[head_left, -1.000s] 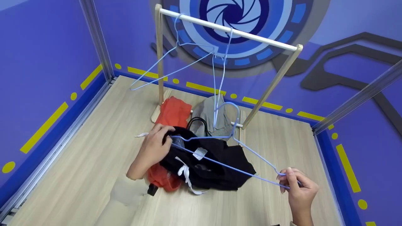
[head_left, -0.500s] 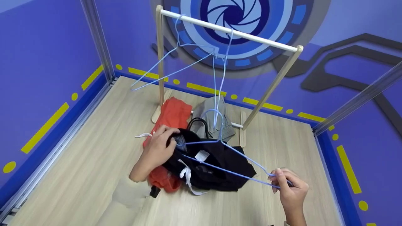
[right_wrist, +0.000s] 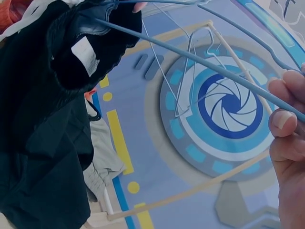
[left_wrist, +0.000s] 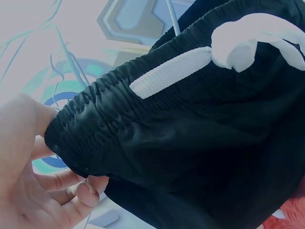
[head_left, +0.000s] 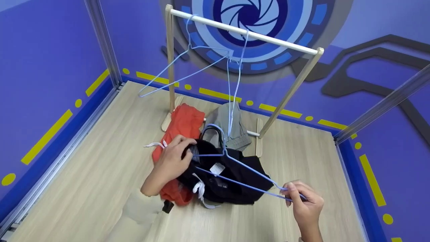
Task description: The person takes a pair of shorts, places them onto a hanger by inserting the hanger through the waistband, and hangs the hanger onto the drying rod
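Note:
Black shorts [head_left: 235,188] with an elastic waistband and a white drawstring [head_left: 199,188] are held up at the left end of the waist by my left hand [head_left: 173,159]. In the left wrist view, its fingers and thumb pinch the gathered waistband [left_wrist: 102,112]. My right hand [head_left: 304,198] grips one end of a blue wire hanger [head_left: 252,168]. The hanger's other end reaches inside the waist opening, where its tip is hidden by the cloth. A white label [right_wrist: 86,55] shows inside the waistband in the right wrist view.
A wooden rack [head_left: 285,95] with a white rail [head_left: 268,38] stands at the back, bearing blue hangers [head_left: 183,84]. Orange clothing [head_left: 186,119] and grey clothing [head_left: 223,114] lie at its foot, and more orange cloth lies under the shorts. Walls edge the wooden tabletop [head_left: 84,161].
The right hand has moved left with the hanger, pushing its far end deeper into the waist opening. My left hand has shifted slightly right, still holding the waistband.

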Tool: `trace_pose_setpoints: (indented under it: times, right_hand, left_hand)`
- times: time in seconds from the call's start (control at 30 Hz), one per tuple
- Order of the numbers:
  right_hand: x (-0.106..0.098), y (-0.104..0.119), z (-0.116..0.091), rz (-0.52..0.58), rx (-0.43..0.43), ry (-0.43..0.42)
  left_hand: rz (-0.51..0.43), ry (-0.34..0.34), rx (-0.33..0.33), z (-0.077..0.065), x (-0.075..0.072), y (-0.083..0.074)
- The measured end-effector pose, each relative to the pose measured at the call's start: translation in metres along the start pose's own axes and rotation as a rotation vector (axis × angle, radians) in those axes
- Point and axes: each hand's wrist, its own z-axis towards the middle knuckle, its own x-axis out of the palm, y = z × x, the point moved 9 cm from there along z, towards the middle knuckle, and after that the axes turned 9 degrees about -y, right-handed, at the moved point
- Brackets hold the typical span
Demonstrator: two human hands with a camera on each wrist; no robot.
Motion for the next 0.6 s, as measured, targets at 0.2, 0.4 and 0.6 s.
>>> trace_pose_setpoints:
  times: [0.2,0.4,0.6]
  right_hand:
    - [0.006,0.009,0.002,0.007,-0.042,0.001]
    - [0.012,0.013,0.002,0.022,-0.057,0.007]
    - [0.018,0.016,0.001,0.038,-0.075,0.029]
  left_hand:
    - [-0.007,0.000,0.011,-0.001,0.002,-0.004]
    - [-0.010,-0.007,0.037,-0.002,0.002,-0.010]
    - [-0.028,-0.007,0.061,-0.002,0.003,-0.017]
